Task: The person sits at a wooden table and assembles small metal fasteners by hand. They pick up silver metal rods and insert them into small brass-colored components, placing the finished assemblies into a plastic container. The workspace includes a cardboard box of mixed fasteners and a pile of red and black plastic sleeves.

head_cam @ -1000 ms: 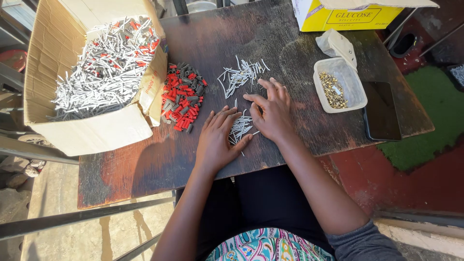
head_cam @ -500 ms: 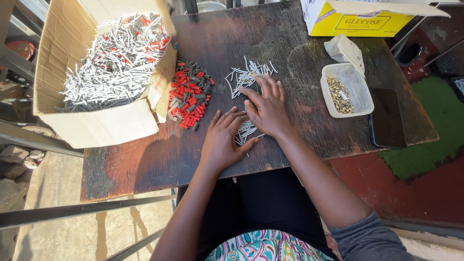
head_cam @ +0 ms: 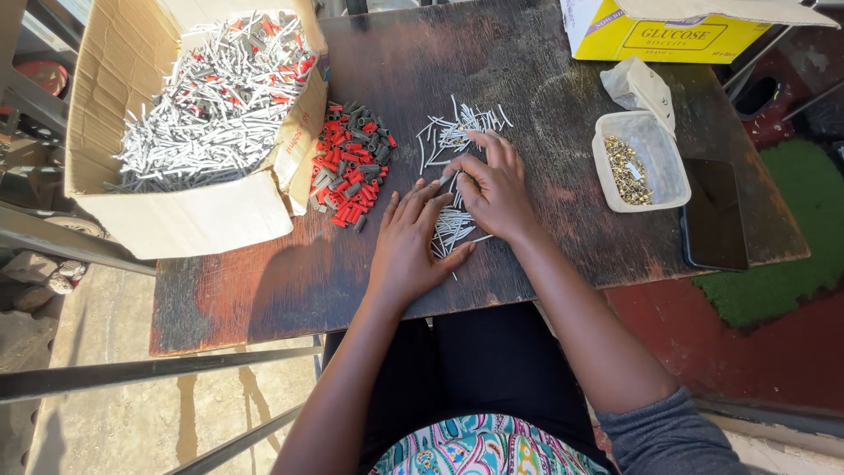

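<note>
My left hand (head_cam: 411, 239) lies flat, fingers spread, on the dark wooden table (head_cam: 264, 281), its fingertips beside a small bunch of thin grey sticks (head_cam: 454, 229). My right hand (head_cam: 494, 186) rests palm down over the same bunch, fingers pointing toward a looser scatter of grey sticks (head_cam: 457, 130) just beyond. The bunch is partly hidden under both hands. To the left of my hands lies a heap of short red and grey sleeves (head_cam: 352, 165).
A cardboard box (head_cam: 189, 215) full of grey sticks stands at the far left. At the right are a clear plastic tub (head_cam: 661, 167) of small brass pieces, a crumpled bag (head_cam: 640, 86), a dark phone (head_cam: 712, 218) and a yellow carton (head_cam: 668, 33).
Both hands stay pressed on the bunch of sticks; they have drawn slightly closer together. The view has shifted a little.
</note>
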